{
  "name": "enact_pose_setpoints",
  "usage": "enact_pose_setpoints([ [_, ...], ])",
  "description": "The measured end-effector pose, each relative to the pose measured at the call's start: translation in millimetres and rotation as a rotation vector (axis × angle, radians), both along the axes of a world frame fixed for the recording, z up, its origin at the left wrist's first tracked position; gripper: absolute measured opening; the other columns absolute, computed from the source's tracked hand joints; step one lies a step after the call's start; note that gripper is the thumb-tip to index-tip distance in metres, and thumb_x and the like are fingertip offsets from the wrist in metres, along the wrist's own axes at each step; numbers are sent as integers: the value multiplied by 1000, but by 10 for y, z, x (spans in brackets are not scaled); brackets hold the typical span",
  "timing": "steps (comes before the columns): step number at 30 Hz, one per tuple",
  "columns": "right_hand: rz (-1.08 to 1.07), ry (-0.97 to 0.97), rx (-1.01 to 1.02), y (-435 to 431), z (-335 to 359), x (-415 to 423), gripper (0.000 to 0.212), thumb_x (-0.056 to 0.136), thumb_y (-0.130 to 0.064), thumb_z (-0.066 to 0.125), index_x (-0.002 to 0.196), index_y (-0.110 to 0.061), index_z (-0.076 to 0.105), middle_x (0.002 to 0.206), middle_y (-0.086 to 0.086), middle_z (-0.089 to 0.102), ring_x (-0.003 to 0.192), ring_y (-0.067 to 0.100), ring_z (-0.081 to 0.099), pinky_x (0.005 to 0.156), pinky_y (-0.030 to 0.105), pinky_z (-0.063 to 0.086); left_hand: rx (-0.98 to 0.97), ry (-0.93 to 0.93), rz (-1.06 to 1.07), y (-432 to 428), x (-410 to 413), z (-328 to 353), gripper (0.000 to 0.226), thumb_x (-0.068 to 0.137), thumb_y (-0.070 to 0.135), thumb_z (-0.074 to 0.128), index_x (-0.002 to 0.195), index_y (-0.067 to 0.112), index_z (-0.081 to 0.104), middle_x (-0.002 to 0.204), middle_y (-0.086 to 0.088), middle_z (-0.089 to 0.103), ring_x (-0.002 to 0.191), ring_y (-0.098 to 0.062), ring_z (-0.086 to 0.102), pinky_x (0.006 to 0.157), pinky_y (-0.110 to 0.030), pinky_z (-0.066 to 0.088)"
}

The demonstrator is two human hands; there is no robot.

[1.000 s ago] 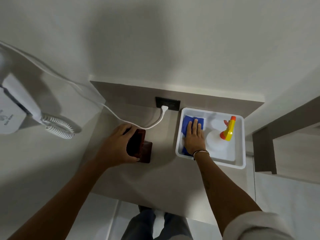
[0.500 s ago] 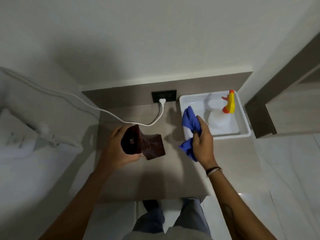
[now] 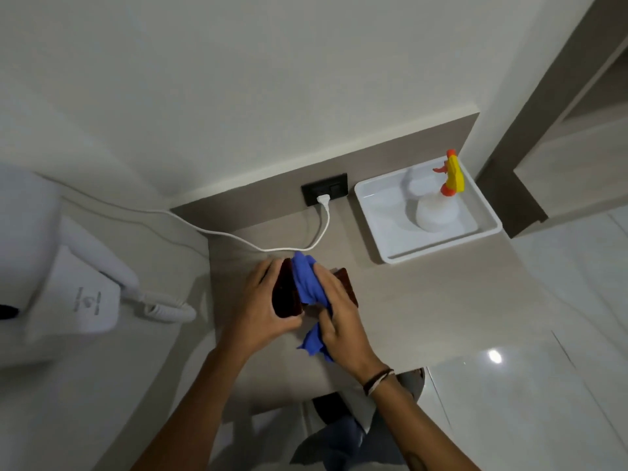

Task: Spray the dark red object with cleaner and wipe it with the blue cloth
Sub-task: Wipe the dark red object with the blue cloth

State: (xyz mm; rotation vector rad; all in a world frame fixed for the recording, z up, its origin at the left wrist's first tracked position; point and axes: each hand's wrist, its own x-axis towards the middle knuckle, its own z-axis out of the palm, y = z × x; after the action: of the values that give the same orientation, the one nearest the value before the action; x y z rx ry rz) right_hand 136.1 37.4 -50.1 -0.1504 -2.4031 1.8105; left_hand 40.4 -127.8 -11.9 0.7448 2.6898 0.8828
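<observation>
Over the middle of the small beige table (image 3: 424, 307), my left hand (image 3: 261, 307) grips the dark red object (image 3: 285, 297), a glossy open-topped piece partly hidden by fingers and cloth. The blue cloth (image 3: 307, 283) is bunched in my right hand (image 3: 339, 321) and pressed against the object's right side, with one end hanging below the palm. A white spray bottle (image 3: 436, 209) with a yellow and orange trigger head stands upright in the white tray (image 3: 377, 229) at the table's back right, apart from both hands.
A black wall socket (image 3: 334, 192) holds a white plug whose cable (image 3: 238, 237) runs left across the table's back. A white wall-mounted hair dryer (image 3: 85, 283) with a coiled cord hangs at the left. Glossy floor tiles lie to the right.
My right hand lifted the blue cloth out of the tray and carried it left onto the dark red object. My left hand raised and tilted the object.
</observation>
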Motion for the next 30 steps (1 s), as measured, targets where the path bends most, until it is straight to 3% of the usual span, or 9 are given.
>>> enact_pose_setpoints([
  [3, 138, 15, 63, -114, -70, 35, 95, 83, 24, 37, 171, -9, 19, 180, 4, 18, 166, 13, 20, 135, 26, 16, 22, 9, 8, -55, -24, -42, 84, 61, 39, 81, 136, 10, 59, 126, -3, 64, 115, -23, 63, 99, -43, 53],
  [10, 163, -227, 365, 327, -433, -1, 98, 83, 30, 41, 170, -6, 13, 179, 6, 2, 168, 26, 2, 136, 50, 15, -107, 46, 49, -294, -21, -89, 102, 52, 41, 96, 141, 14, 54, 129, 4, 58, 110, 5, 47, 92, 2, 33],
  [15, 345, -71, 9, -178, -157, 104, 88, 98, 5, 37, 173, -28, 5, 180, -17, 3, 142, 26, 45, 121, 5, 28, -96, 4, 20, -186, -30, -11, 87, 49, 42, 84, 129, 26, 54, 117, 35, 49, 102, 13, 51, 87, 2, 36],
  [19, 183, -235, 76, 241, -433, 144, 84, 98, 17, 41, 171, -16, 15, 181, -3, 3, 169, 20, 8, 137, 46, 16, -108, 69, 26, -189, -23, 0, 98, 49, 43, 92, 135, 14, 56, 125, 9, 58, 103, 8, 44, 88, 5, 34],
  [21, 149, -280, 201, 441, -459, 128, 89, 94, 23, 40, 171, -10, 10, 178, -4, -2, 169, 22, 5, 137, 46, 16, -114, 96, 7, -136, -41, 21, 101, 50, 42, 95, 139, 12, 57, 130, 1, 61, 109, 3, 47, 92, -2, 37],
  [24, 197, -176, 115, 167, -137, 50, 68, 108, -3, 41, 171, -19, 21, 171, -18, 34, 152, 9, 48, 121, 28, 47, -97, 68, 14, -20, -50, 64, 95, 50, 40, 92, 134, 10, 60, 126, 0, 64, 107, -6, 57, 89, -19, 49],
  [25, 215, -84, 141, 23, -29, 43, 78, 102, 1, 41, 172, -23, 15, 176, -15, 27, 150, 14, 51, 121, 29, 47, -80, 42, 29, -3, -34, 61, 91, 50, 38, 90, 131, 7, 62, 123, 1, 65, 104, -8, 58, 88, -16, 48],
  [27, 319, 45, 170, -195, -3, 41, 102, 86, 13, 41, 173, -25, 4, 182, -5, 4, 163, 24, 30, 132, 38, 32, -51, 23, 76, -29, 15, 18, 86, 53, 37, 90, 125, -1, 65, 117, 1, 66, 103, -8, 58, 88, -7, 40],
  [30, 271, -36, 192, -14, -175, 18, 95, 91, 20, 47, 172, -13, 10, 182, 5, 5, 169, 23, 7, 138, 44, 15, -87, 26, 102, -106, 26, -13, 96, 50, 28, 102, 134, 2, 62, 123, -2, 69, 109, -8, 65, 92, -13, 42],
])
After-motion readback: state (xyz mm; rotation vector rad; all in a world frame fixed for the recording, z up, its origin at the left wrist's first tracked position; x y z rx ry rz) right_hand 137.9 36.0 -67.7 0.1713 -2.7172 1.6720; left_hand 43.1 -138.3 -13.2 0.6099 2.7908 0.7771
